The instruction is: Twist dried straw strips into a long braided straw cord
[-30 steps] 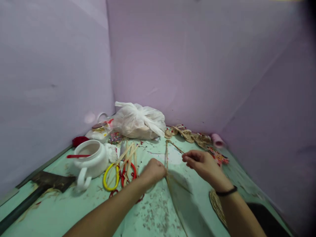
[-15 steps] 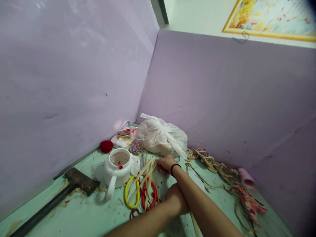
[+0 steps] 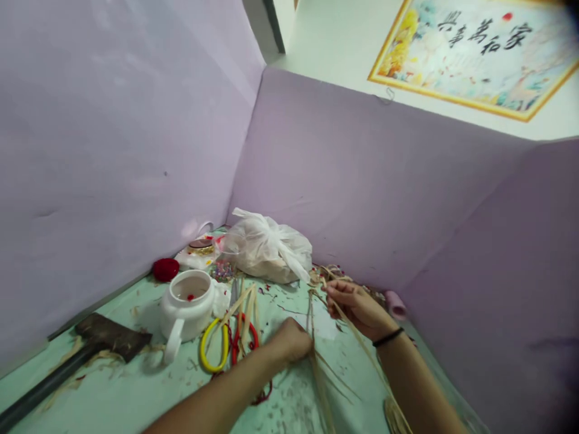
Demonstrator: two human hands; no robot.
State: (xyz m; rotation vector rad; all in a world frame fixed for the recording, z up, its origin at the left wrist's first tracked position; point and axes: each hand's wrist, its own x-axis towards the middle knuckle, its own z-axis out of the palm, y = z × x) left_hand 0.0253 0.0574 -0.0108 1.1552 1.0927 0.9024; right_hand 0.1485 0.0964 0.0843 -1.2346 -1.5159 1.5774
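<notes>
My left hand (image 3: pixel 292 339) is a closed fist low over the table, shut on a bundle of thin tan fibre strands (image 3: pixel 320 386) that run above and below it. To its right, my right hand (image 3: pixel 355 304), with a black band at the wrist, pinches a pale flat fibre strip (image 3: pixel 362 345) that trails down toward the forearm. Left of my hands, more pale strips (image 3: pixel 246 322) lie across scissors with one yellow handle (image 3: pixel 203 355) and one red handle (image 3: pixel 256 341).
A white teapot-like pot (image 3: pixel 187 307) stands left of the scissors. An axe-like tool (image 3: pixel 108 339) lies at far left. A tied white plastic bag (image 3: pixel 271 244) sits in the corner. Beside it are a red ball (image 3: pixel 166 269), small beads (image 3: pixel 222 270) and a pink tube (image 3: pixel 395 304).
My arms were crossed and are now apart. My right hand has moved right from the strips by the scissors and now pinches one strip. The view has turned right.
</notes>
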